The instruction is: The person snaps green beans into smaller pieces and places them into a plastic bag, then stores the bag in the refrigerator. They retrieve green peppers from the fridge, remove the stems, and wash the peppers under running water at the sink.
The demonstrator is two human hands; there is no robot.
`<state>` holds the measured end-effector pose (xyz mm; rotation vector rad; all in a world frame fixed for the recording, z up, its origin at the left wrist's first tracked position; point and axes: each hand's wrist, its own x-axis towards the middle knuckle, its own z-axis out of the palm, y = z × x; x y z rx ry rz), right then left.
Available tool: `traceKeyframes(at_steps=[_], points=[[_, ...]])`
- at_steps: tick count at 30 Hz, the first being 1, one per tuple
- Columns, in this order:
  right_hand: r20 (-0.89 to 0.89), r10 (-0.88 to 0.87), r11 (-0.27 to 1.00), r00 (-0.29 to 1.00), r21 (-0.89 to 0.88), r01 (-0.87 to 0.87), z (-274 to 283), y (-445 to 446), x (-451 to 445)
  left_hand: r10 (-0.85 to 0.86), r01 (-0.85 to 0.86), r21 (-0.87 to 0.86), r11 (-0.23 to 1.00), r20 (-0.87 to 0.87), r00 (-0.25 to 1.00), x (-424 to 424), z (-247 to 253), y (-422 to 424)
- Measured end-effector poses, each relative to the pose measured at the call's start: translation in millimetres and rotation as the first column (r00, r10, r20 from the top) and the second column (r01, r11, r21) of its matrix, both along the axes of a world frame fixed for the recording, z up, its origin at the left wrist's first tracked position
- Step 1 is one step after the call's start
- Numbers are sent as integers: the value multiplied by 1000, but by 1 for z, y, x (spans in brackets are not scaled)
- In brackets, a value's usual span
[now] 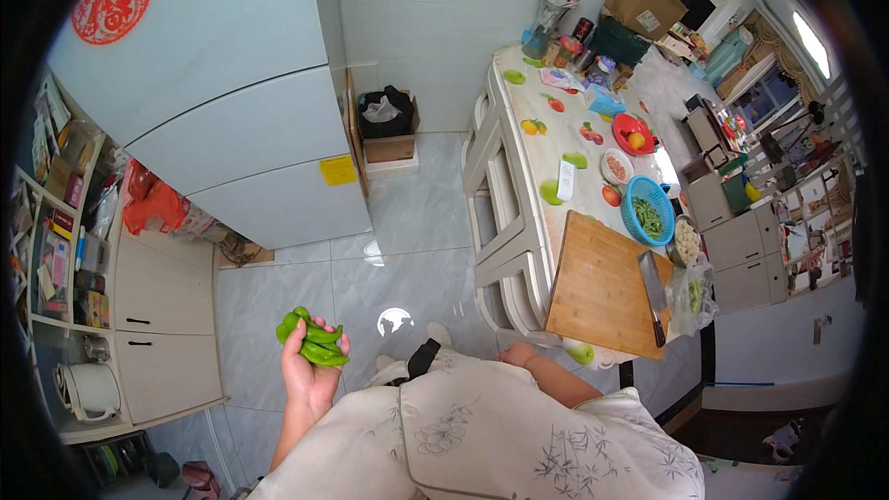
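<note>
My left hand (pixel 314 376) holds several green peppers (pixel 316 342) in front of my body, above the tiled floor. The fingers wrap around them, with my thumb across the front. My right hand (pixel 515 353) hangs by my side near the table's front corner; its fingers are partly hidden, and no object shows in it. Close to that hand, a wooden cutting board (pixel 590 285) lies on the dining table (pixel 517 94). A cleaver (pixel 651 288) with a dark handle rests along the board's right side. Beyond the board stands a blue plastic basket (pixel 633 212) of cut green vegetables.
A bowl of pale pieces (pixel 686 242), a clear plastic bag (pixel 701 298), a small bowl (pixel 617 166) and a red basin (pixel 624 126) stand on the table. White chairs (pixel 496 201) line its near side. A refrigerator (pixel 243 111) and a shelf cabinet (pixel 167 285) flank the left.
</note>
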<state>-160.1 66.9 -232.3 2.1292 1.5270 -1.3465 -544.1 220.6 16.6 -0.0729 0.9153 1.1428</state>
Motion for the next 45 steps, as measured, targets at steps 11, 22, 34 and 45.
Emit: traceKeyframes(at_steps=[11,22,34,45], points=[[5,39,999,999,-19,-39,4,6,-1,6,-6,5,1000,-5,1000,3,4,0],[-21,-76,997,997,-9,76,2,-2,0,0,0,-3,1000,-15,1000,8,5,-2],[-83,-225,974,971,-31,223,4,-10,4,-37,38,17,999,-17,999,15,7,-4],[-118,-299,954,947,-64,294,-8,-29,12,-132,133,4,991,-109,985,26,14,-7]])
